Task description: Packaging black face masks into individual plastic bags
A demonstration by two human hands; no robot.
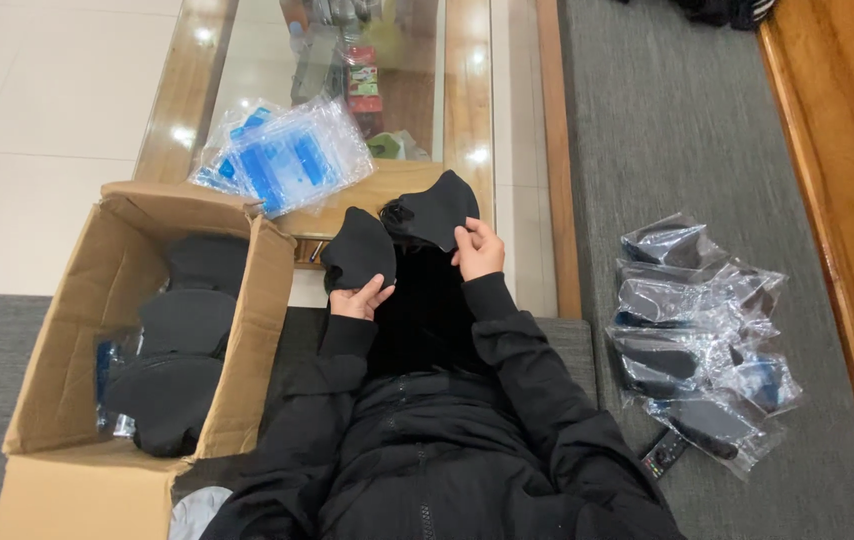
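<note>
The left hand (360,298) grips the lower edge of a black fabric face mask (359,250), fingers closed on it; the right hand (479,250) pinches a second black mask (437,210) — both held up over the lap, just beside each other. To the left stands an open cardboard box (47,400) of more black masks. Empty clear bags with blue print (287,158) lie on the glass tabletop (467,90) ahead — bagged masks (697,340) are piled on the grey cushion at right, near a remote (663,453).
</note>
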